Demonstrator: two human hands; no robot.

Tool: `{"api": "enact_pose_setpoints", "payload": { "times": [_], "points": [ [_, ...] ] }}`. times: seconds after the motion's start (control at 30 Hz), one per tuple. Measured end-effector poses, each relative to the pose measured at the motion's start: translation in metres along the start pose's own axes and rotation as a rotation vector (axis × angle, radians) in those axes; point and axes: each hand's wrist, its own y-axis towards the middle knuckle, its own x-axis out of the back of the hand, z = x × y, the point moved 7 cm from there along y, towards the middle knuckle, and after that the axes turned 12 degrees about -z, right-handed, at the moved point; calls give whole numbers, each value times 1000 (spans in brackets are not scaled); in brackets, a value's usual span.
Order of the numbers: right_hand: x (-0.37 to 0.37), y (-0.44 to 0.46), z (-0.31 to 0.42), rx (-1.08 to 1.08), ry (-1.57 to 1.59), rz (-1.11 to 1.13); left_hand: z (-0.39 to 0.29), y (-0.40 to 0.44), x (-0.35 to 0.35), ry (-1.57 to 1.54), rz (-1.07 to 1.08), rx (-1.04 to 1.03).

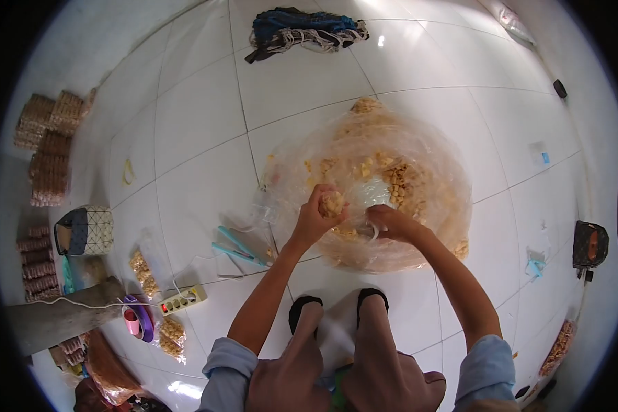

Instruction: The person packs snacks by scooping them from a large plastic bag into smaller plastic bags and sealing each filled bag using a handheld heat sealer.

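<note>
A large clear plastic bag (453, 161) lies spread on the tiled floor, with light brown snack pieces (406, 185) inside it. Over its near left part, my left hand (321, 209) is closed round a small clear bag of snacks (332, 204). Just to the right, my right hand (391, 223) has its fingers curled at a whitish item, perhaps a scoop or bag edge, that I cannot make out well. The fingertips of my right hand are partly hidden.
Left of the big bag lie a turquoise sealer-like tool (237, 246) and a power strip (183, 300). Filled snack bags (144, 273), a handbag (93, 230) and stacked packs (50, 168) stand farther left. Netting (309, 31) lies ahead; a dark pouch (590, 244) is at right.
</note>
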Motion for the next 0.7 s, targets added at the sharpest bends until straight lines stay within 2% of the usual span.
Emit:
{"api": "enact_pose_setpoints", "payload": {
  "times": [0.07, 0.1, 0.2, 0.27, 0.4, 0.5, 0.57, 0.7],
  "points": [
    [19, -3, -5, -36, 24, -68, 1, -4, -2, 34, 35, 158],
    [30, -6, -4, -38, 21, -68, 2, -4, -2, 31, 36, 157],
    [75, -16, -4, -166, 40, -123, -3, 5, 1, -104, -12, 122],
    [112, -21, -3, -258, -6, -257, -18, 11, 1, -118, -22, 72],
    [169, -25, 19, -283, 33, -335, -30, 22, -5, -85, -7, 59],
    [203, -27, 47, -290, 14, -414, -26, 25, -13, 75, 42, 72],
    [218, -27, 70, -283, -19, -450, -47, 25, -16, 188, 11, -72],
    [238, -20, 107, -211, -141, -485, -47, 24, -22, 219, 24, -120]
  ]
}}
